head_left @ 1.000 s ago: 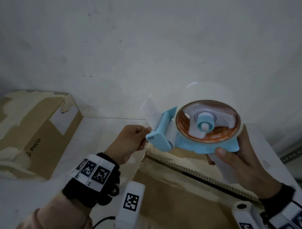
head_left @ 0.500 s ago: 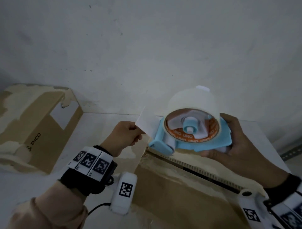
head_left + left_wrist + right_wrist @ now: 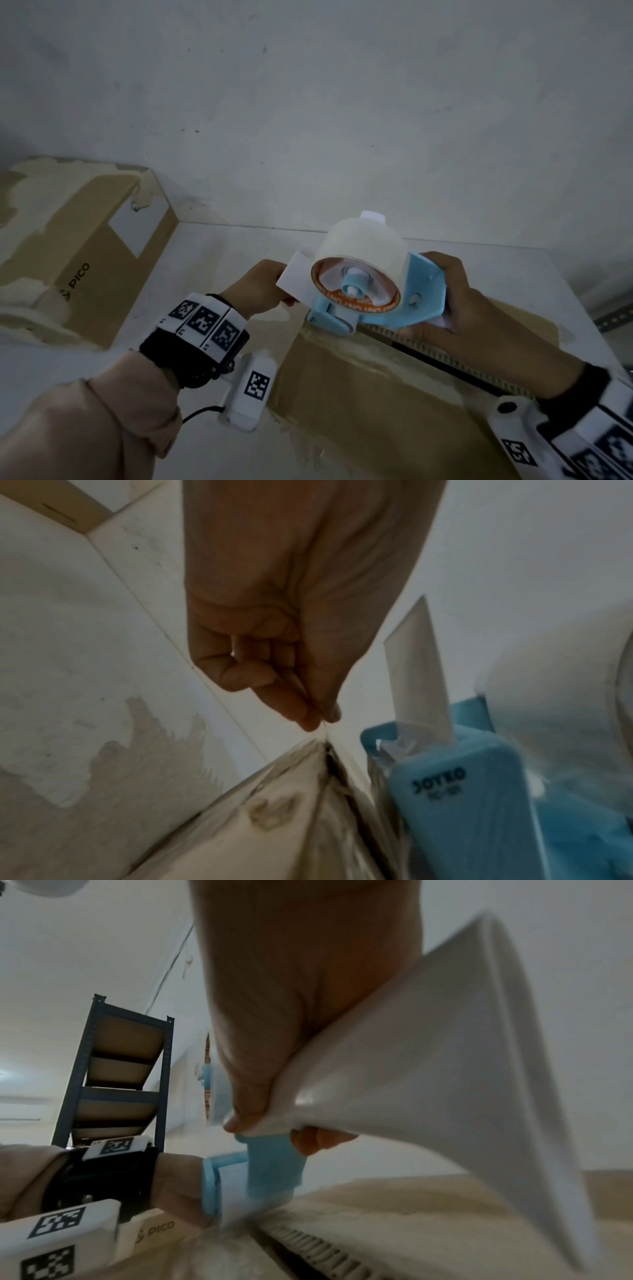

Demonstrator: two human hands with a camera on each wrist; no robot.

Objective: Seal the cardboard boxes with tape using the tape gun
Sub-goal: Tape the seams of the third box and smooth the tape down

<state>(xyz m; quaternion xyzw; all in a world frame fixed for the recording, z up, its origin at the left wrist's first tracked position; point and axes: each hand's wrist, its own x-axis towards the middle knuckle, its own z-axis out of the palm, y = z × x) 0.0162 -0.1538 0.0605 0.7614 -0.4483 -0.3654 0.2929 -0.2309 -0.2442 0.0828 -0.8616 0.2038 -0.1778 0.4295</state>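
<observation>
We count two cardboard boxes: one (image 3: 394, 394) at six o'clock under our hands, one (image 3: 78, 253) out at nine o'clock. One blue tape gun (image 3: 383, 301), carrying one tape roll (image 3: 363, 250). Two hands in play, left hand (image 3: 260, 291) and right hand (image 3: 459, 301). One metal shelf rack (image 3: 116, 1069) behind.

- A beige long sleeve (image 3: 102, 421) is worn on the left arm.
- A black wrist strap (image 3: 191, 356) is fitted, carrying white blocks with black square-pattern markers (image 3: 205, 320).
- A white marker-labelled camera housing (image 3: 251, 392) is attached, fed by a thin black cable (image 3: 198, 411).
- A matching black strap with white marker blocks (image 3: 603, 442) is worn on the right wrist.
</observation>
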